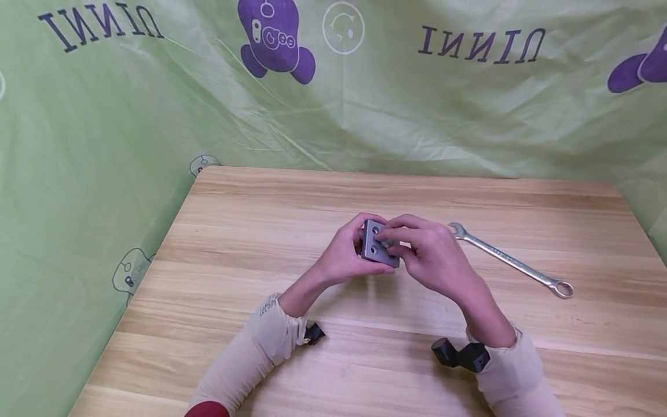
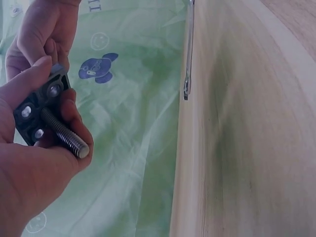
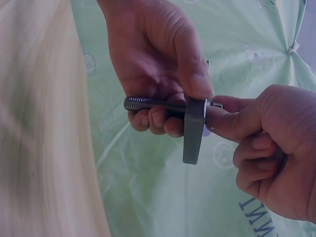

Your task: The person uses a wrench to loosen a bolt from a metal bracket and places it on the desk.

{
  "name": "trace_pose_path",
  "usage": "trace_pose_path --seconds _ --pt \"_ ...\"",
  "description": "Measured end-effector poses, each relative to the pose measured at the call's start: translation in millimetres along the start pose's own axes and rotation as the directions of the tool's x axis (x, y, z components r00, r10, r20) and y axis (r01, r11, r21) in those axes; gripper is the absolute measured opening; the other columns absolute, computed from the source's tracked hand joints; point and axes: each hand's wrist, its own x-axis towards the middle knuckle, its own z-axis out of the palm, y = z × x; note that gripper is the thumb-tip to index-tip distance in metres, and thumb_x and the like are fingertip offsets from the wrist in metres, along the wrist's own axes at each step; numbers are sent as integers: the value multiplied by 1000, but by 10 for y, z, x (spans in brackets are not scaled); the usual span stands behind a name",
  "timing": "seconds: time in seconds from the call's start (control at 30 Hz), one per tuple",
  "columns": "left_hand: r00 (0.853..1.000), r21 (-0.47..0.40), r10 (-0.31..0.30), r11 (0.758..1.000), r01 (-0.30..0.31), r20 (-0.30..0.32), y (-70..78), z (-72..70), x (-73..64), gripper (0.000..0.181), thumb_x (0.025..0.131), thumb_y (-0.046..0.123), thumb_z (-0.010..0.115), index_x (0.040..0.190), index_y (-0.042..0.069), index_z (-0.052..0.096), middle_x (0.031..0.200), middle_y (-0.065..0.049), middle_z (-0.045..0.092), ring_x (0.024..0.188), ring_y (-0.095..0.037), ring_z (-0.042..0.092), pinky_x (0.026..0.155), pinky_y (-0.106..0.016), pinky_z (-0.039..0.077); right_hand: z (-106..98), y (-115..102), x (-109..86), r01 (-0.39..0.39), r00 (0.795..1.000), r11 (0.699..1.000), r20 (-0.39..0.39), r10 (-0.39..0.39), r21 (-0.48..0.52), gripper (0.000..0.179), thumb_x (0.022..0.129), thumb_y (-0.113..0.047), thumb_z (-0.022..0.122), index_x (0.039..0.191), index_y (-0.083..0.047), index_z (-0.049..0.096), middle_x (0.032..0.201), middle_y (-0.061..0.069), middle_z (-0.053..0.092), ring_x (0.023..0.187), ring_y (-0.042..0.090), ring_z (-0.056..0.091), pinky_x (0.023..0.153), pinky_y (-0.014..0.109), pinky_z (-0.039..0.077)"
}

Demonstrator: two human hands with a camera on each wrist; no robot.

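Note:
In the head view my left hand (image 1: 339, 255) grips a small grey square plate (image 1: 371, 258) by its edges, above the table. The plate has round holes near its corners. A long threaded bolt (image 2: 66, 133) passes through it, its shank sticking out on the left-palm side, as the left wrist view shows. On the opposite face, my right hand (image 1: 440, 255) pinches the bolt's head end with thumb and forefinger. Seen from the right wrist, the plate (image 3: 194, 133) is edge-on and the bolt shank (image 3: 148, 103) lies along the left fingers. The head is mostly hidden by the right fingertips.
A combination wrench (image 1: 513, 260) lies on the wooden table (image 1: 250, 231), right of the hands. Green printed cloth (image 1: 391, 116) hangs behind the table and at its left side. Black camera mounts (image 1: 461, 355) sit at both sleeved wrists.

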Motion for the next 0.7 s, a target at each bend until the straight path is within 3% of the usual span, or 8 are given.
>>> trace_pose_path --seconds 0.07,0.17,0.33,0.43,0.53,0.7 --pt "1000 -3 6 1000 -6 12 4 -8 0 71 66 -6 83 127 5 47 110 -23 66 85 -5 65 76 -24 55 -20 0 -1 -7 1000 1000 17 7 16 26 71 6 77 92 -10 76 96 3 73 78 15 69 62 28 51" --pt "1000 24 6 1000 -7 14 4 -15 -2 70 67 -4 83 127 5 47 111 -23 65 88 -7 64 77 -23 54 -62 -5 -5 -48 998 998 52 46 29 29 74 -2 79 101 -12 74 99 3 73 64 9 59 57 22 44" --pt "1000 78 3 997 -1 -21 -12 -7 -1 69 67 -1 83 125 5 48 112 -20 65 90 -8 63 78 -23 55 -96 -25 -3 -190 980 981 59 191 -32 33 77 -24 81 108 -14 72 93 1 72 54 5 34 51 20 32" --pt "999 101 6 995 -2 -43 -14 2 -6 66 67 1 84 123 6 49 109 -19 66 86 -8 64 76 -23 55 -68 -33 12 -265 960 961 71 271 -77 29 77 -31 80 99 -14 74 82 -1 70 52 6 34 50 21 31" --pt "999 116 7 993 -2 -48 -12 11 -10 66 66 2 85 122 6 49 109 -19 67 84 -6 65 76 -24 55 -29 -42 24 -290 950 951 85 299 -104 25 78 -34 79 93 -14 76 77 -3 71 52 6 41 51 22 33" --pt "999 143 -4 990 10 -44 -6 19 -8 67 66 4 86 122 7 50 107 -18 69 82 -5 65 73 -23 55 5 -47 14 -237 967 965 67 245 -116 20 80 -30 78 91 -13 76 76 -1 73 55 7 49 54 22 36"
